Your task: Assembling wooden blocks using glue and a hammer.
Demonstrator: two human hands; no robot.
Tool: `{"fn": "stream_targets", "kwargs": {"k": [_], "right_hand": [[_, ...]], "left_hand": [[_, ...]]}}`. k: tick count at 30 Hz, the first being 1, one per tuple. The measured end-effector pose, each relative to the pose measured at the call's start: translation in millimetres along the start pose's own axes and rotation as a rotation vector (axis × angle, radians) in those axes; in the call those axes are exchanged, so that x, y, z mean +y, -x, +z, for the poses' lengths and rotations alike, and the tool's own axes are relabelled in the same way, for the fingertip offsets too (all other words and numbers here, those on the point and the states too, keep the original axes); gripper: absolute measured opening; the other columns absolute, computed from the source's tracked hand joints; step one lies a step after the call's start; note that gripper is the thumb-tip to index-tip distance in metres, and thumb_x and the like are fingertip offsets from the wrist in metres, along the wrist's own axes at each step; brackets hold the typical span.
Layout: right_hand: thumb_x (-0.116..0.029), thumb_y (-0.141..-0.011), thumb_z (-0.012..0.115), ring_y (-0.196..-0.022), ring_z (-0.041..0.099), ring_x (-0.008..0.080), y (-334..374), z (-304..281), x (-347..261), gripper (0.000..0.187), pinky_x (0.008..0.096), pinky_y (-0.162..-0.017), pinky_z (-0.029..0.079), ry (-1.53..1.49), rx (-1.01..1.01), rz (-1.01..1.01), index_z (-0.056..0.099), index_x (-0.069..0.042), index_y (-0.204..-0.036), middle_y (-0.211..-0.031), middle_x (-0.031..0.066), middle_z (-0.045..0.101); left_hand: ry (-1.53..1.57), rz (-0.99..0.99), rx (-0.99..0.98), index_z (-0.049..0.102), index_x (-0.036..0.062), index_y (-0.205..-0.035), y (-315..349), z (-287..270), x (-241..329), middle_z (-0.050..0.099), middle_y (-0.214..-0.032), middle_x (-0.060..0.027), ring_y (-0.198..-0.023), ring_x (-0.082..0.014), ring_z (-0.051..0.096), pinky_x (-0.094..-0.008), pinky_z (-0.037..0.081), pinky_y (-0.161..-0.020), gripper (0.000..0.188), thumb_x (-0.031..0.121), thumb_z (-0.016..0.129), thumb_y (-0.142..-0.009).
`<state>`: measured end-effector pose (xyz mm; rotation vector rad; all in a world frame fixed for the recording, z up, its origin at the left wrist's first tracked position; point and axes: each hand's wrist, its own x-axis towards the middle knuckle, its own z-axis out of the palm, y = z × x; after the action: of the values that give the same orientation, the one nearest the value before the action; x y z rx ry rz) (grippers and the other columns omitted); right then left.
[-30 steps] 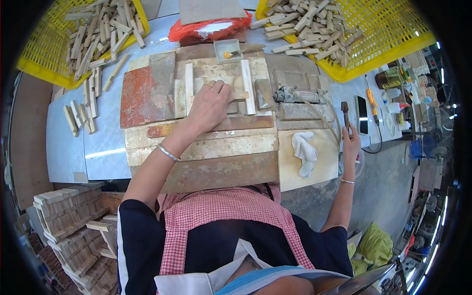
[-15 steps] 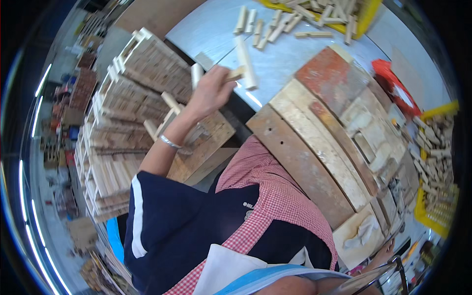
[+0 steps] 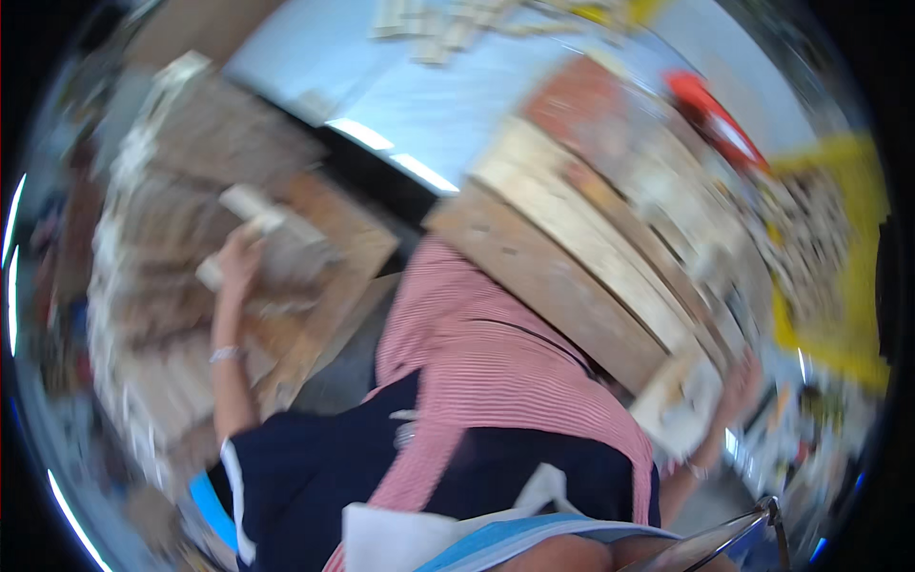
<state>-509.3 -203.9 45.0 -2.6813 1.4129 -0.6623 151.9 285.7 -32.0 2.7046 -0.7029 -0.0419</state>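
Observation:
My left hand (image 3: 240, 255) is at the left, over a wooden box-like stand (image 3: 360, 234) beside tall stacks of wooden pieces. Its fingers look closed on a small wooden frame (image 3: 274, 222), whose pale bars show on either side of the hand. Blur hides exactly where the fingers grip and whether another frame lies underneath. Over at the lower right, my right hand (image 3: 740, 389) is by the workbench's near right corner, next to a pale board (image 3: 679, 405). Motion smears its fingers, and anything in them cannot be made out.
Stacked wooden pieces (image 3: 191, 229) fill the left side. A plank-topped workbench (image 3: 543, 257) stands in front of me. Beyond is a pale table (image 3: 429, 105) with loose wooden bars (image 3: 448, 29). A red bag-like item (image 3: 715, 119) and a yellow crate (image 3: 839, 353) of wood pieces are at right.
My left hand has moved left with the wooden frame, from the pale table's edge to the stand by the stacks. My right hand has come further into view. The whole view has shifted and blurred.

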Motion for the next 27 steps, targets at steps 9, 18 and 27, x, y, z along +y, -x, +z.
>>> {"fn": "stream_targets", "kwargs": {"k": [9,18,27], "right_hand": [[-0.019,-0.083,0.063,-0.114,0.046,0.0368,50,51,-101,0.049,0.0459,-0.095,0.038,0.137,-0.083,0.072,0.05,-0.003,-0.128,-0.134,0.0204,0.044],[-0.011,-0.081,0.066,-0.081,0.057,0.0291,31,40,-73,0.032,0.0372,-0.069,0.047,-0.285,0.084,0.296,0.06,-0.002,-0.11,-0.096,0.0143,0.058],[-0.015,-0.077,0.068,-0.083,0.059,0.0309,-142,92,-107,0.023,0.0399,-0.072,0.048,-0.065,-0.219,-0.157,0.066,-0.011,-0.1,-0.091,0.0118,0.057]], "left_hand": [[-0.17,-0.031,-0.189,0.051,-0.0013,-0.114,-10,-25,-41,0.06,-0.084,-0.0178,-0.078,-0.0256,0.059,-0.0373,0.046,-0.07,0.035,0.026,0.059,-0.093],[0.077,0.067,0.07,0.052,0.0001,-0.126,6,-53,43,0.058,-0.121,-0.0177,-0.11,-0.0269,0.058,-0.0344,0.046,-0.091,0.038,0.024,0.055,-0.096],[0.08,0.447,-0.018,0.052,0.0028,-0.125,20,-43,159,0.058,-0.116,-0.0168,-0.107,-0.0312,0.057,-0.0405,0.047,-0.088,0.032,0.017,0.054,-0.096]]}}
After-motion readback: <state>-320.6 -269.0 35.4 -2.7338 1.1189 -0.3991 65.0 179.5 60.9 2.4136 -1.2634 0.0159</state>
